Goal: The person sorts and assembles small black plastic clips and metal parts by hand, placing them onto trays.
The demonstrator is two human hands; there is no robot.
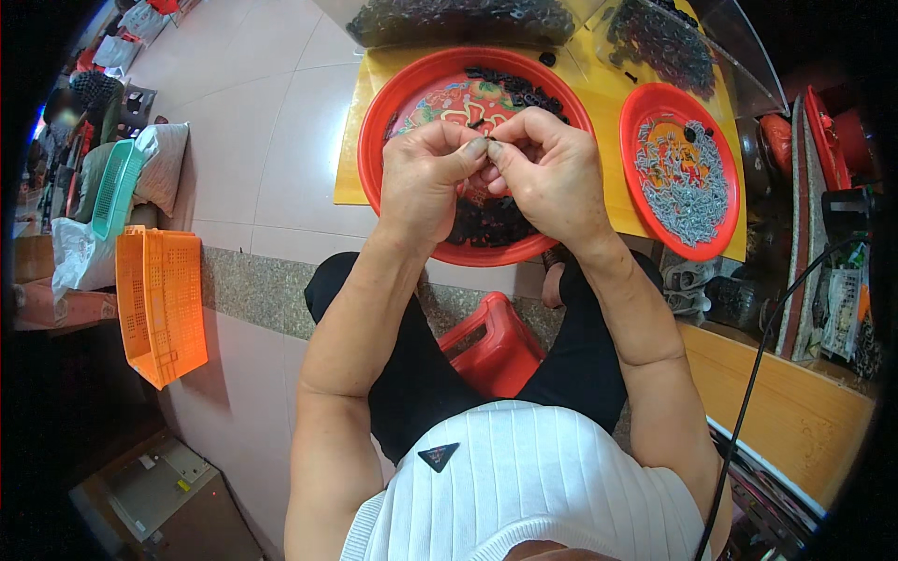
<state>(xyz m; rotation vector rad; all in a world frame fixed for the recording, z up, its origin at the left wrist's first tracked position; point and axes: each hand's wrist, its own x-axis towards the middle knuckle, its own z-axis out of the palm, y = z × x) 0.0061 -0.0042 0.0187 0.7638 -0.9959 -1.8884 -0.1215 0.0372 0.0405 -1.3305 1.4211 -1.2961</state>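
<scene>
My left hand (426,173) and my right hand (552,173) meet over a large red round tray (371,131). Thumbs and forefingers of both pinch one small dark part (488,139) between them; its exact kind is too small to make out. Beneath my hands, a heap of small black parts (491,222) lies on the near side of the tray, and more black pieces (524,89) rest along its far right. To the right stands a smaller red tray (629,122) full of small silvery screw-like pieces (687,196), with a couple of black bits among them.
Both trays stand on a yellow tabletop (351,168). Clear bins of dark parts (458,23) stand at its far side. An orange plastic crate (161,304) and a green basket (117,192) are at the left. A black cable (748,393) runs down the right side. A red stool (496,346) shows between my legs.
</scene>
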